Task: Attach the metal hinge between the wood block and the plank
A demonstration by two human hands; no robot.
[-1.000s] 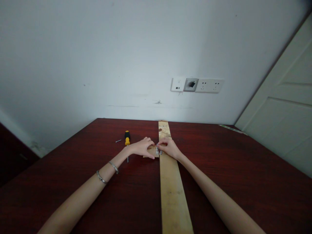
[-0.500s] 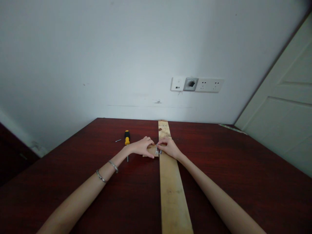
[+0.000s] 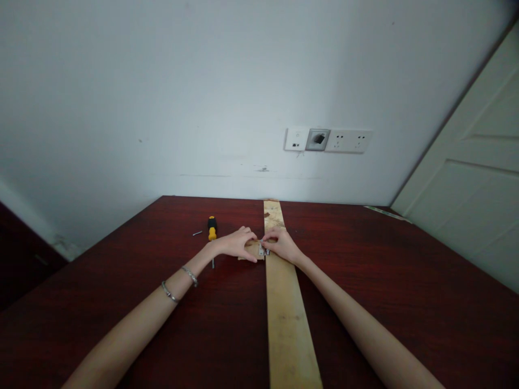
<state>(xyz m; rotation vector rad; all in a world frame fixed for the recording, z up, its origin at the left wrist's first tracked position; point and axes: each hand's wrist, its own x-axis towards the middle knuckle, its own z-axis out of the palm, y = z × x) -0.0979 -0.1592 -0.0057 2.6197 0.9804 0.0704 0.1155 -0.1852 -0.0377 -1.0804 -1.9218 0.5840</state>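
Nothing has visibly moved since the earlier frames. Both hands pin a small hinge [image 3: 263,250] across the seam: left hand [image 3: 236,245] presses a block [image 3: 252,252] flat, right hand [image 3: 283,245] pinches the hinge on the plank [image 3: 286,308]. Its pin runs away from the person, along the plank. A screwdriver [image 3: 211,229] lies just left of the left hand on the table [image 3: 405,281].

A small metal hinge [image 3: 263,250] lies flat where a little wood block [image 3: 252,251] butts my long pale plank's [image 3: 286,308] left edge.
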